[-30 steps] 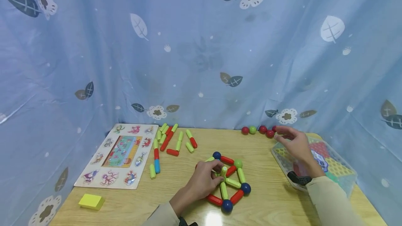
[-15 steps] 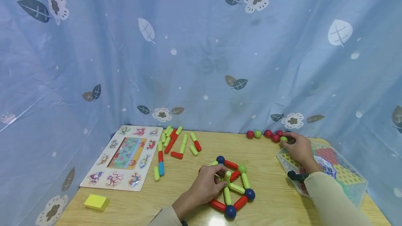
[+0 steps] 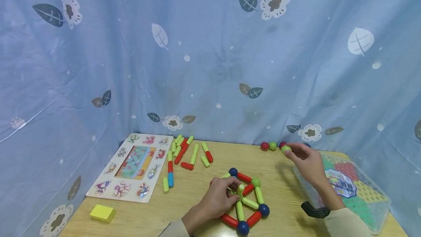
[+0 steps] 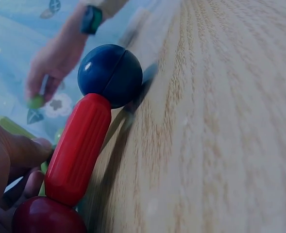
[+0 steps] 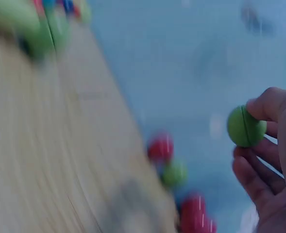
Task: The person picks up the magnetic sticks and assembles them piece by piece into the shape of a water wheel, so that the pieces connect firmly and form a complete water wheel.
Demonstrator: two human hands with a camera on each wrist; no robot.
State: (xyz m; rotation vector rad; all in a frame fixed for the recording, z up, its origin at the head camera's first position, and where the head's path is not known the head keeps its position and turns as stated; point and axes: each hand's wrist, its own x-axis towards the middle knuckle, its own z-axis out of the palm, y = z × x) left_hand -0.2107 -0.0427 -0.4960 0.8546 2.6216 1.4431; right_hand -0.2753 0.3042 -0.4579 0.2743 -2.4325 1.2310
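Observation:
My right hand (image 3: 306, 164) pinches a green ball (image 5: 246, 126) between thumb and fingers, above the table at the back right. My left hand (image 3: 220, 198) is at the middle of a ring-shaped build of magnetic sticks and balls. Its thumb and fingers pinch low on an upright green stick (image 3: 241, 189); the fingers hide the joint beneath. Round the ring are dark blue balls (image 3: 264, 210), a green ball (image 3: 255, 182) and red sticks (image 3: 254, 219). In the left wrist view, a red stick (image 4: 79, 148) joins a blue ball (image 4: 110, 75) and a dark red ball (image 4: 48, 216).
Loose green and red sticks (image 3: 194, 154) lie at the back left, beside a sea-animal puzzle board (image 3: 154, 189). A yellow block (image 3: 102, 213) sits front left. Red balls (image 3: 264, 146) line the back edge. A clear plastic box (image 3: 378, 207) stands under my right forearm.
My right hand reached the balls at the back, took the green one and has brought it up and slightly left. The left hand keeps its place at the build.

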